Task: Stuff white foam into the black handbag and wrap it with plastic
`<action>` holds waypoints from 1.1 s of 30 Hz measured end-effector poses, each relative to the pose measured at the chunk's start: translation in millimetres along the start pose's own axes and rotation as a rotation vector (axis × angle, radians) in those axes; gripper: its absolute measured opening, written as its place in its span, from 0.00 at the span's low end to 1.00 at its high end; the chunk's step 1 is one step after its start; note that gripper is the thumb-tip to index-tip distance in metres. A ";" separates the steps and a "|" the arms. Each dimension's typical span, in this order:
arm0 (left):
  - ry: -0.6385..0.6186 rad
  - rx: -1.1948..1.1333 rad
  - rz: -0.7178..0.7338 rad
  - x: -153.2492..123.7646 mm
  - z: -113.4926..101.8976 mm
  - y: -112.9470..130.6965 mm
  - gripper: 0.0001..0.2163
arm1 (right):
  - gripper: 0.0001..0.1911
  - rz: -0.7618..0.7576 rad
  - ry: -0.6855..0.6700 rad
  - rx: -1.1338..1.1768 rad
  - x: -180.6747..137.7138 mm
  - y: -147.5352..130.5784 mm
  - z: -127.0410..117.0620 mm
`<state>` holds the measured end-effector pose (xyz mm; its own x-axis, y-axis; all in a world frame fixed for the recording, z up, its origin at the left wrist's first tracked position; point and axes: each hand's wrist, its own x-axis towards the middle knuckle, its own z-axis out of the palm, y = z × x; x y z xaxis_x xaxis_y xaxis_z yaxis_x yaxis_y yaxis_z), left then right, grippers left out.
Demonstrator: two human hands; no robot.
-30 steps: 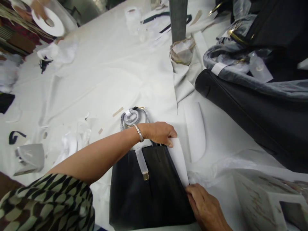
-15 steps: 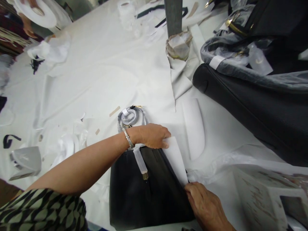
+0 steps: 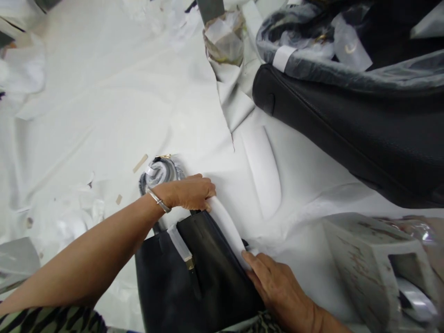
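Observation:
A black handbag (image 3: 173, 282) lies on the white-covered table in front of me, its clasp strap wrapped in white film (image 3: 179, 242). Along the bag's right side runs a curved white foam sheet (image 3: 227, 226). My left hand (image 3: 190, 192), with a bangle at the wrist, pinches the sheet's far end. Lower down, my right hand (image 3: 274, 282) grips the near end against the bag's edge. Just beyond my left wrist sits a coiled, wrapped strap (image 3: 161, 172) with a gold hook. My left forearm covers part of the bag's handles.
A second white curved sheet (image 3: 262, 171) lies right of the bag. Larger black bags (image 3: 347, 125) in plastic wrap fill the upper right. A grey box (image 3: 378, 268) stands at lower right, and a torn paper-wrapped bundle (image 3: 225, 39) by a grey post. Scraps lie at left.
My view has shifted, so things sit further left and mostly higher. The white sheet now bends into a narrower curve along the bag's side, with both hands still on it.

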<state>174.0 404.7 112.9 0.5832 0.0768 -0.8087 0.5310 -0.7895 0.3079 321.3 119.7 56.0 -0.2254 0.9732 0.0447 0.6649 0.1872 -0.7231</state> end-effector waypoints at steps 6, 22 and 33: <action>-0.072 -0.023 0.011 1.0 -0.2 -0.9 0.02 | 0.18 0.012 -0.041 0.054 -1.0 -1.1 -4.2; -0.081 0.173 -0.179 -5.9 16.9 5.1 0.06 | 0.14 0.040 0.088 -0.214 10.6 -18.3 15.9; 0.694 0.306 -0.163 -60.4 53.0 57.9 0.15 | 0.14 -0.044 0.229 -0.192 10.1 -21.5 20.8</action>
<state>136.9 322.0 152.9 0.8176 0.4903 -0.3018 0.5082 -0.8609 -0.0217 289.9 122.8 57.7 -0.1049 0.9642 0.2435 0.7857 0.2305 -0.5741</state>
